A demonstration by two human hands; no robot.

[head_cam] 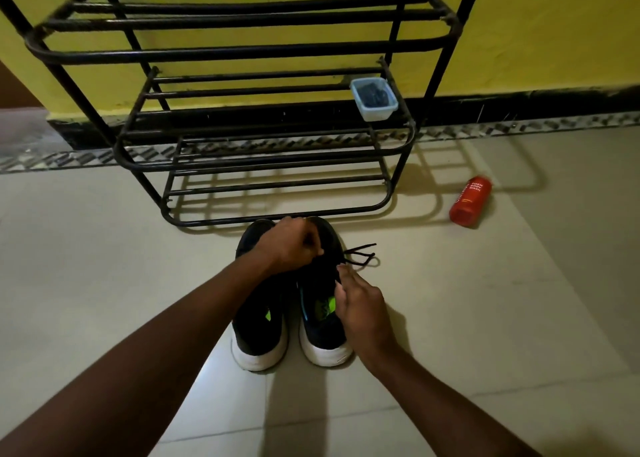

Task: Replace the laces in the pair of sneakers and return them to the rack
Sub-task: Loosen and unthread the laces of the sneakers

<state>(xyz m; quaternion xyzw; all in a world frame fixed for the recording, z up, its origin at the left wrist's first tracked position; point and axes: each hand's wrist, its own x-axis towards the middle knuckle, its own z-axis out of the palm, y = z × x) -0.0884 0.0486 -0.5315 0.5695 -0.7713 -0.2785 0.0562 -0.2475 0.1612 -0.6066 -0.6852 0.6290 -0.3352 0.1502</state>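
Note:
Two black sneakers with white soles stand side by side on the floor, toes toward the rack: the left sneaker (258, 335) and the right sneaker (323, 332). My left hand (289, 245) is curled over the front of the right sneaker and pinches its dark lace. My right hand (360, 304) pinches the lace at the sneaker's tongue. Loose lace ends (362, 255) trail on the floor to the right of the toe. The black metal shoe rack (277, 160) stands just beyond the sneakers, its shelves bare of shoes.
A small clear plastic tub (374, 98) with dark contents sits on the rack's middle shelf at the right. A red bottle (470, 201) lies on the tiled floor to the right of the rack. A yellow wall stands behind.

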